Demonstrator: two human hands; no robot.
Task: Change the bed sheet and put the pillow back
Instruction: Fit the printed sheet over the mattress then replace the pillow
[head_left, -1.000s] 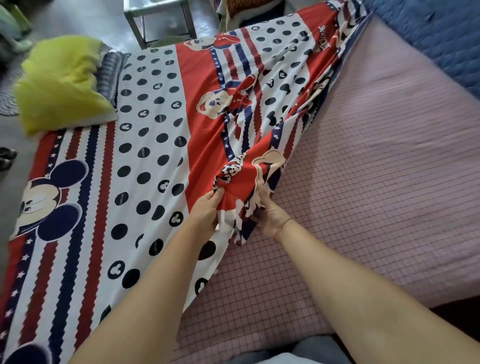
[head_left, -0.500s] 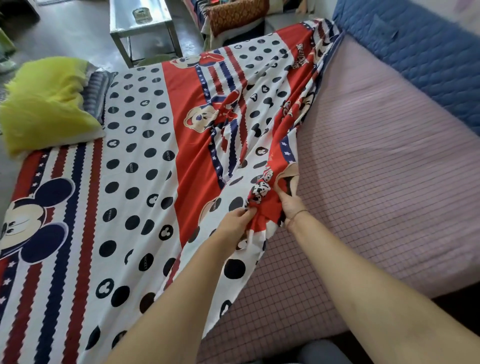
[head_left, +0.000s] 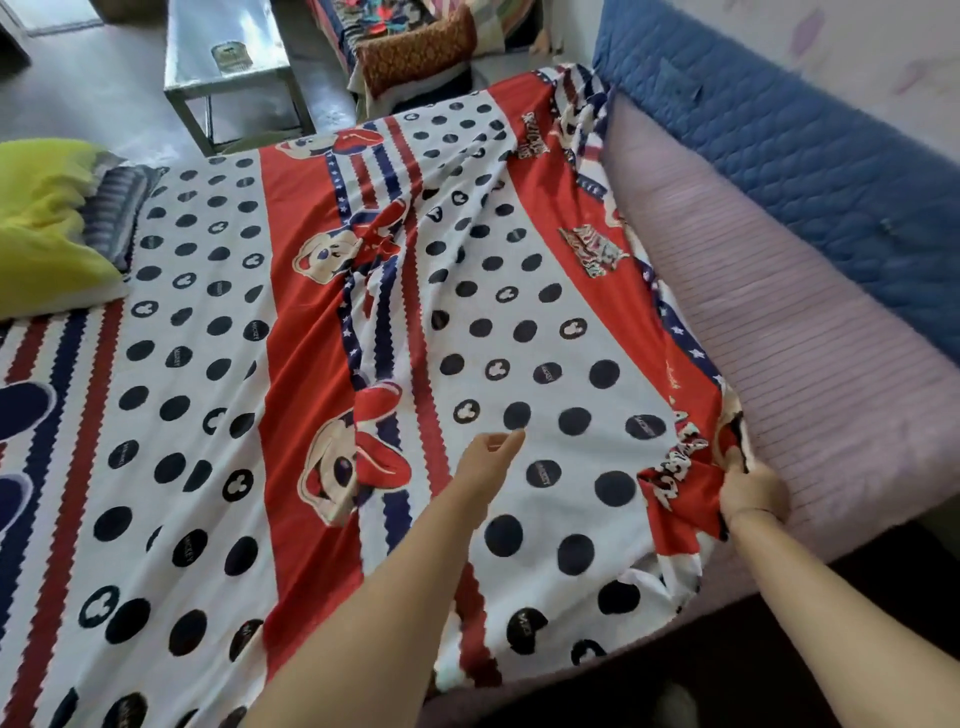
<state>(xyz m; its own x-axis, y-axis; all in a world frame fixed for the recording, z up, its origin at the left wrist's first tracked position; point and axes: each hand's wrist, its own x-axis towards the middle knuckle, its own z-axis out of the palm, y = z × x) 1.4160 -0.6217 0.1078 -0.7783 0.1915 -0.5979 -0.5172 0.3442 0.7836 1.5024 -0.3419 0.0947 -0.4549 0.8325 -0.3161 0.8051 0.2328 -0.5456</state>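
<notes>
- A thin printed cotton bed sheet (head_left: 467, 322) lies across most of a bed, seen from above by the person who stands at its near edge.
- The sheet carries broad red bands, white panels of dark navy dots with cartoon mouse heads, and zigzag-edged red and navy stripes. Soft folds run down its middle.
- The sheet's right edge is bunched and stops short of the bed's right side, leaving a strip of lilac mattress (head_left: 810, 364) bare, its cover ribbed with fine lines.
- The right hand (head_left: 753, 488) grips a crumpled wad of the sheet's red border, fingers curled round the cloth, at the near right of the mattress.
- The left hand (head_left: 488, 460) is over a white dotted panel, fingers loosely curled, holding nothing.
- A plump yellow-green pillow (head_left: 47, 223) rests on the sheet's far left, with a grey striped cushion (head_left: 117, 208) just beside it.
- A blue quilted pad (head_left: 805, 156) runs along the wall at the right.
- A metal table (head_left: 228, 67) stands on the floor beyond the bed.
</notes>
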